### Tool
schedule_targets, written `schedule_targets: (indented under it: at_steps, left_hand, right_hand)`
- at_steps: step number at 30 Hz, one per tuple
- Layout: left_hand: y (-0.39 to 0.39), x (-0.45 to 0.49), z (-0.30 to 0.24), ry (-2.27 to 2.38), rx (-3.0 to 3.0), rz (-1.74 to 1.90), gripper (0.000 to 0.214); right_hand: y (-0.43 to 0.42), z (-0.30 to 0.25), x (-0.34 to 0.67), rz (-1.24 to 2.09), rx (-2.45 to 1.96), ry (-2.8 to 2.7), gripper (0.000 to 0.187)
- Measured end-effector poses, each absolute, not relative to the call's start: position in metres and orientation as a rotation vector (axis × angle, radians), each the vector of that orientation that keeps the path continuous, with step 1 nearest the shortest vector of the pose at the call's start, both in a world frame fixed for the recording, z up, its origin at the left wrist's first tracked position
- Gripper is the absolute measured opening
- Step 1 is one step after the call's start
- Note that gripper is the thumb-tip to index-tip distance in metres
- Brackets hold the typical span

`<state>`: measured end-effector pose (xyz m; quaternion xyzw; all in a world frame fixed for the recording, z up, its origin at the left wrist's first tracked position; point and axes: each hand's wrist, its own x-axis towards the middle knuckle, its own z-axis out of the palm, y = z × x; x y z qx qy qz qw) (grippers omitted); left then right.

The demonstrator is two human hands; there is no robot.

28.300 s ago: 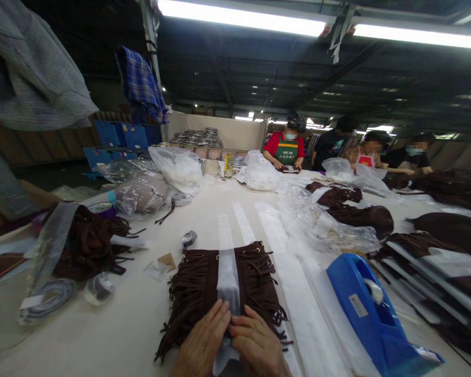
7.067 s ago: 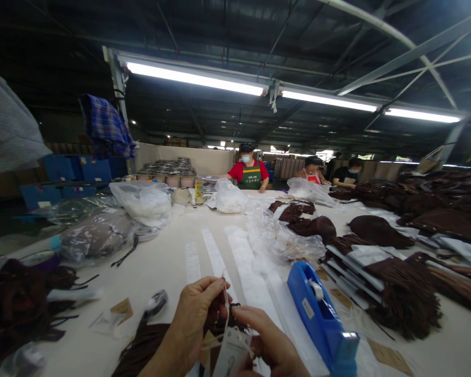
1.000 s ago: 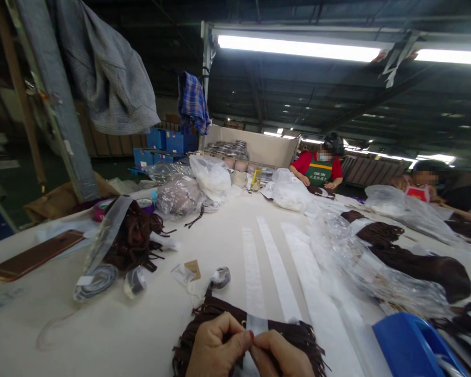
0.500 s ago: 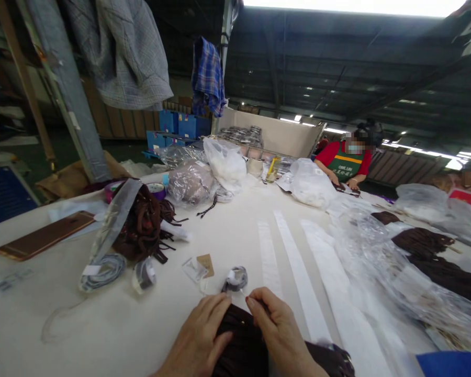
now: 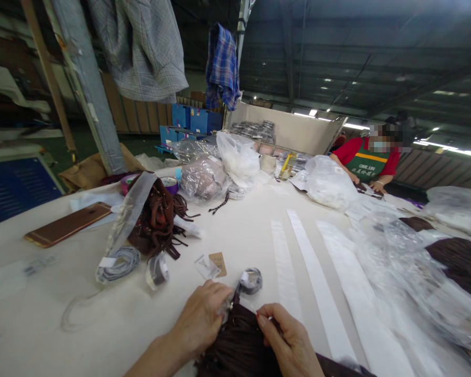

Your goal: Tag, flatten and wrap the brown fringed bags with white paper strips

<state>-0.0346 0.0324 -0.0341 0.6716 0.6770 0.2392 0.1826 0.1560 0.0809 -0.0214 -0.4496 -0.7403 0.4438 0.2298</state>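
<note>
Two hands [image 5: 206, 314] now apart, one fringed bag [image 5: 239, 345]

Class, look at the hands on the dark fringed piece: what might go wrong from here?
1. Strands of the dark fringed piece lie between the left hand and the right hand, so some might tangle or snag.
2. The grey coil sits just beyond the hands and might get bumped.
3. The small clear packet and brown card lie near the left hand and could be swept aside.
</note>
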Motion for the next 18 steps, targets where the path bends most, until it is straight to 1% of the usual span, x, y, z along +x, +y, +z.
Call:
schedule_targets:
  at_steps: [3, 5, 7, 11, 14, 16, 18]
  left_hand:
    - [0.04, -0.032, -0.032, 1.96, 1.981, 0.503, 0.025]
    - [0.041, -0.033, -0.033, 1.999, 2.008, 0.446, 0.02]
    - [0.039, -0.038, -0.034, 2.027, 2.021, 0.419, 0.019]
    - [0.032, -0.047, -0.027, 2.075, 2.065, 0.38, 0.027]
    - [0.027, -0.046, -0.01, 2.018, 1.875, 0.677, 0.028]
    - [0.026, -0.039, 0.006, 1.814, 1.623, 0.906, 0.029]
    - [0.029, -0.028, 0.022, 1.548, 1.416, 1.039, 0.042]
  right_hand:
    - [0.08, -0.024, 0.156, 1.216, -1.228, -2.041, 0.036]
    - [0.08, -0.026, 0.156, 1.205, -1.221, -2.051, 0.037]
    - [0.081, -0.026, 0.157, 1.197, -1.212, -2.052, 0.036]
    - [0.08, -0.019, 0.159, 1.222, -1.195, -2.007, 0.033]
    - [0.08, 0.001, 0.159, 1.268, -1.16, -1.89, 0.029]
    - [0.082, 0.023, 0.158, 1.355, -1.11, -1.789, 0.028]
    - [0.087, 0.048, 0.157, 1.455, -1.019, -1.683, 0.026]
